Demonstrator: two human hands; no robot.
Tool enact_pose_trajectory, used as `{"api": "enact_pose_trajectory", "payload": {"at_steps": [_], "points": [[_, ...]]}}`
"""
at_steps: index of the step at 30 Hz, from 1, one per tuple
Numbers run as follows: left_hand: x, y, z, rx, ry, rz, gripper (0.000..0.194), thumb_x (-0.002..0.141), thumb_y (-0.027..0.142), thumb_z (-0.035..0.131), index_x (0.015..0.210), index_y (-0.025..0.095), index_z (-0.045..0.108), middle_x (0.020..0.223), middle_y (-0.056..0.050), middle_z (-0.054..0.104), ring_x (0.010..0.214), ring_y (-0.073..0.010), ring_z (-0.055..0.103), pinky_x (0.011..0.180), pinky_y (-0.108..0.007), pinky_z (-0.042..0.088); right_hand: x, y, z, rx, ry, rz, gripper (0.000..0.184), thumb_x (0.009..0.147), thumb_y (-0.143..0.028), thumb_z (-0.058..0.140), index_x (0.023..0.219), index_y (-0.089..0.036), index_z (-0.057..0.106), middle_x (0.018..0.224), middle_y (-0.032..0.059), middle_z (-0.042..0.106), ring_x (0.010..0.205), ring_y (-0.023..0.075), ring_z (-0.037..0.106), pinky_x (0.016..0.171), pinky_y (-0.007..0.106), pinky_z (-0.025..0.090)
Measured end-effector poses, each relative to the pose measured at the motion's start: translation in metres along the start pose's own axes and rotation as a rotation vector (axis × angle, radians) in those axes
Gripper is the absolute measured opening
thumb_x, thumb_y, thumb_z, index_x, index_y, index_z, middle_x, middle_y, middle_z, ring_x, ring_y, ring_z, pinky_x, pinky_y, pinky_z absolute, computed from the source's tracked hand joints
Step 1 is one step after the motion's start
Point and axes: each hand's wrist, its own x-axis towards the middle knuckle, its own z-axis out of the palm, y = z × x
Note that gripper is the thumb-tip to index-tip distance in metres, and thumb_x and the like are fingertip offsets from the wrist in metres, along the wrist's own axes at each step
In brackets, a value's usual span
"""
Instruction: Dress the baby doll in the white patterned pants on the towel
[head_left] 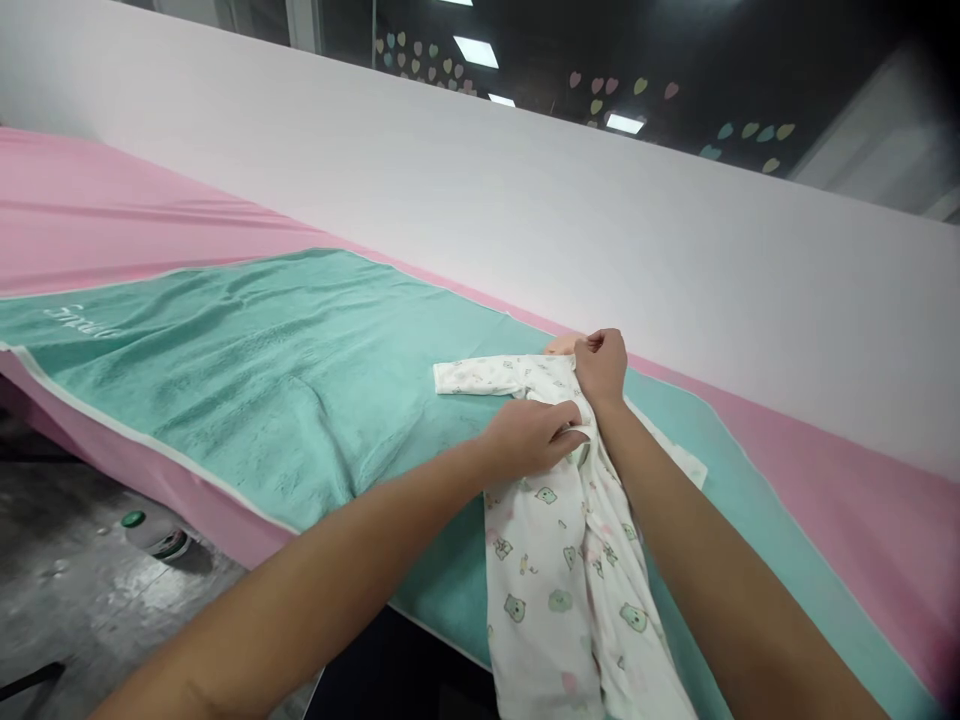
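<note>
A white baby onesie (pixel 544 580) with small printed animals lies on a teal towel (pixel 247 370), its legs toward me and one sleeve stretched out to the left. My left hand (pixel 534 437) is closed on the front opening of the onesie, thumb and fingers pinching its edge. Higher up, at the neckline, my right hand (pixel 602 368) is closed, with the fingertips pinched together at the collar. Just past the collar a skin-coloured rounded shape (pixel 562 344) shows, mostly hidden by the right hand. The right sleeve is partly behind my right forearm.
Pink cloth (pixel 150 205) covers the table under the towel. Behind it rises a white wall panel (pixel 480 220), with dark glass and heart stickers above. A plastic bottle with a green cap (pixel 155 535) lies on the grey floor at left.
</note>
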Motion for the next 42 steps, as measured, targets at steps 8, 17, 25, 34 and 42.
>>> {"api": "enact_pose_trajectory", "payload": {"at_steps": [8,17,25,34,42], "points": [[0.002,0.002,0.003,-0.132,0.271,0.148,0.033,0.094,0.035,0.03,0.104,0.018,0.057,0.101,-0.006,0.061,0.098,-0.0167,0.052,0.088,-0.03,0.037,-0.098,0.001,-0.074,0.125,-0.295,-0.225,0.031,0.087,-0.036,0.042,0.115,-0.028,0.053,0.129,0.0031,0.049,0.121,0.0201,0.042,0.103,0.039,0.031],[0.003,0.004,0.007,-0.199,0.12,0.079,0.033,0.093,0.034,0.033,0.081,0.019,0.06,0.085,-0.001,0.063,0.086,-0.0148,0.054,0.084,-0.029,0.038,-0.138,0.035,-0.112,0.157,-0.461,-0.12,0.045,0.091,-0.044,0.038,0.135,-0.034,0.038,0.148,-0.0055,0.024,0.137,0.0187,0.02,0.113,0.042,0.019],[0.008,-0.011,0.01,-0.181,0.351,-0.147,0.023,0.092,0.03,0.036,0.087,0.019,0.056,0.088,-0.003,0.059,0.087,-0.0151,0.052,0.08,-0.028,0.041,-0.139,0.029,-0.113,0.16,-0.464,-0.199,0.041,0.091,-0.042,0.038,0.131,-0.034,0.043,0.146,-0.005,0.03,0.137,0.0189,0.02,0.112,0.041,0.023],[0.007,0.0,0.012,-0.119,0.219,0.085,0.029,0.086,0.034,0.051,0.11,0.02,0.052,0.112,-0.007,0.053,0.109,-0.0193,0.045,0.096,-0.036,0.037,-0.131,0.026,-0.125,0.023,-0.367,-0.32,0.031,0.082,-0.038,0.055,0.11,-0.025,0.055,0.122,0.0051,0.052,0.116,0.0234,0.044,0.096,0.04,0.038],[0.006,0.013,0.01,0.118,0.122,0.169,0.028,0.077,0.025,0.057,0.104,0.019,0.054,0.101,-0.007,0.051,0.096,-0.0208,0.048,0.082,-0.036,0.04,-0.132,0.015,-0.13,0.093,-0.244,-0.194,0.017,0.09,-0.029,0.043,0.076,-0.021,0.048,0.074,-0.0004,0.049,0.07,0.0145,0.046,0.065,0.029,0.038]]}}
